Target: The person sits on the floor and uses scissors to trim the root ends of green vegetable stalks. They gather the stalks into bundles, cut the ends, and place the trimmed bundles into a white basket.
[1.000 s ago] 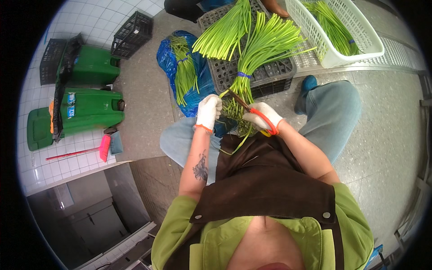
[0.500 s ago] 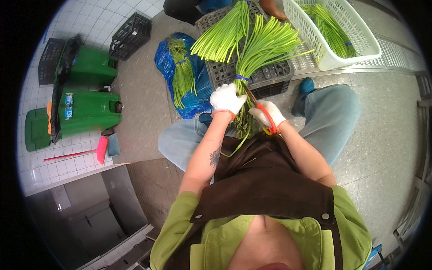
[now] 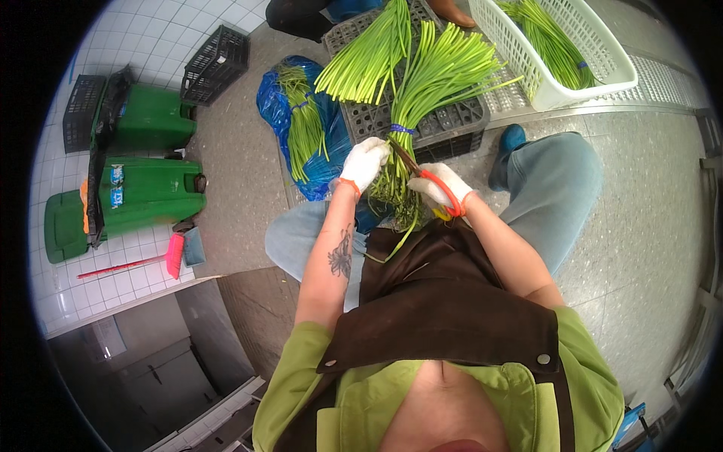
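Observation:
A bunch of long green stalks point(image 3: 444, 75), tied with a blue-purple band, lies fanned out on a black plastic crate point(image 3: 452, 120), its cut ends toward me. My left hand point(image 3: 366, 161), in a white glove, is at the left side of the bunch below the band. Its fingers are closed, and what they pinch is hidden. Gripped in my gloved right hand point(image 3: 440, 184) are scissors point(image 3: 437, 183) with red handles, their dark blades reaching to the stems under the band. Loose trimmed greens point(image 3: 395, 192) hang below, over my brown apron point(image 3: 452, 301).
A second bunch point(image 3: 373, 53) lies at the crate's left. Further left, a blue plastic bag point(image 3: 324, 135) holds more stalks. A white basket point(image 3: 550, 90) with stalks stands at far right. Green bins point(image 3: 151, 188) and a pink broom point(image 3: 173, 255) are on the left. Another person's boot shows at the top.
My left hand has shifted left and slightly down, away from the middle of the stems. The scissors have moved slightly left with their blades by the band. The view has tilted a little.

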A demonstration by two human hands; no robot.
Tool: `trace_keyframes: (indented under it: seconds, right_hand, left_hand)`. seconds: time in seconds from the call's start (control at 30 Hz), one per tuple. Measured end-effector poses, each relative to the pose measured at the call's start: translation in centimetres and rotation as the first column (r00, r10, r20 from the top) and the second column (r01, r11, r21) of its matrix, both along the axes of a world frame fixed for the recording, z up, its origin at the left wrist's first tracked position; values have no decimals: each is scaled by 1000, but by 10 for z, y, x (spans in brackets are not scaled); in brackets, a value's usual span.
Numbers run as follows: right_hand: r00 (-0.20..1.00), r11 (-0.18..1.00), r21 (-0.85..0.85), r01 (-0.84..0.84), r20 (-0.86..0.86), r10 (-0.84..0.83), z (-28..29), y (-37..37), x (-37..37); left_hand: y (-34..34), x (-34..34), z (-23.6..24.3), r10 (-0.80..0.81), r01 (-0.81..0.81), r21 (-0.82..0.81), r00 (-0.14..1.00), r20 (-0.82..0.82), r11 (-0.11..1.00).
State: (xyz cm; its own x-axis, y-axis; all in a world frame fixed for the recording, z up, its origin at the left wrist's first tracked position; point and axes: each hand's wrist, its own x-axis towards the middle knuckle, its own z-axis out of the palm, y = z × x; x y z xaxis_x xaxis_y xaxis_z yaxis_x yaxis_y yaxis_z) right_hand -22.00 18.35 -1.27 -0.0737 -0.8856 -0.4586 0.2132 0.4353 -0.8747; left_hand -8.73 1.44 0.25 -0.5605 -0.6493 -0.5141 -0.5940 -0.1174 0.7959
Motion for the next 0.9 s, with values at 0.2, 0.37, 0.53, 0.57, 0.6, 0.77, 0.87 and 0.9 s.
trace_keyframes:
  seconds: [0.2, 0.37, 0.53, 0.57, 0.6, 0.77, 0.87, 0.9]
  right_hand:
    - [961, 995, -75, 69, -264, -87, -15, 6, 1]
    - [894, 997, 29, 68, -445, -48, -14, 23, -3]
    - [814, 998, 16, -59, -578, 58, -12, 34, -6]
    - [793, 996, 25, -90, -603, 86, -9, 40, -8]
    - [757, 993, 32, -116, -644, 109, -7, 43, -9]
    - [691, 975, 59, -215, -696, 194, -4, 59, -17]
    - [764, 969, -9, -248, -616, 190, 2, 57, -17]
    - [810, 968, -55, -245, -560, 173, 8, 56, -15]
  left_hand:
    - [-10, 25, -10, 51, 248, -703, 926, 374, 666]
    - [59, 37, 7, 77, 218, -728, 934, 349, 650]
    - [93, 6, -13, 70, 382, -674, 839, 540, 632]
    - [92, 8, -21, 60, 354, -673, 858, 509, 649]
    - [87, 11, -28, 55, 327, -674, 876, 478, 662]
    - [77, 26, -35, 32, 47, -461, 986, 163, 886]
    - [70, 38, -38, 66, 26, -529, 986, 154, 848]
    - [67, 41, -38, 52, 106, -646, 974, 221, 756]
